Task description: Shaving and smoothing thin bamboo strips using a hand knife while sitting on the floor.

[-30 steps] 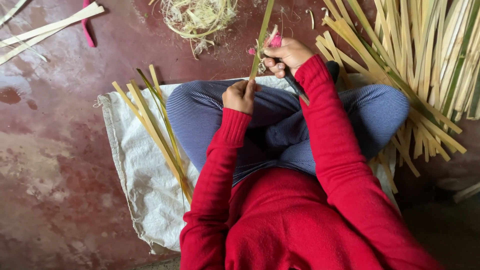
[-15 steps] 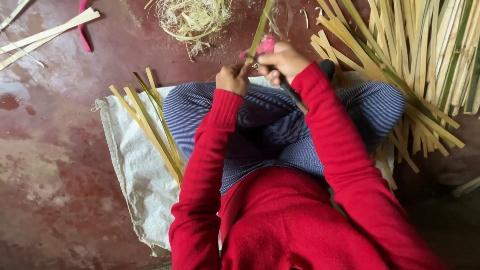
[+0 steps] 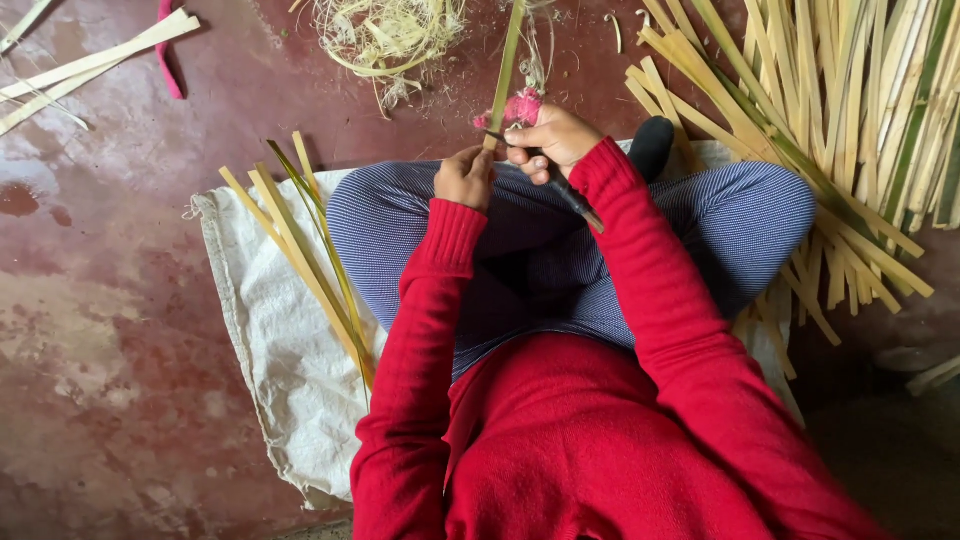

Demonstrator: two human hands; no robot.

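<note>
- Sleeves of red knit cover both your arms, which reach forward over your crossed legs in blue striped trousers (image 3: 700, 220).
- Under you lies a white woven sack (image 3: 270, 330) spread on the dark red, stained floor (image 3: 110, 300).
- Your left hand (image 3: 464, 177) is closed, its fingers pinching the near end of a long, thin green bamboo strip (image 3: 505, 65) that runs straight away from you.
- Your right hand (image 3: 550, 140) is wrapped tight round a dark-bladed knife (image 3: 560, 185), right beside the left hand; a pink rag (image 3: 520, 108) sits just above its fingers, against the strip.
- On the sack to your left rests a small bundle of yellow and green split strips (image 3: 310, 260), fanned at an angle.
- To your right, a big heap of pale bamboo slats (image 3: 850, 120) spreads over the floor, touching your right knee.
- Farther off, a tangle of pale shavings (image 3: 390, 35) lies ahead, and flat pale slats (image 3: 90, 65) sit far left beside a pink scrap (image 3: 168, 50).
</note>
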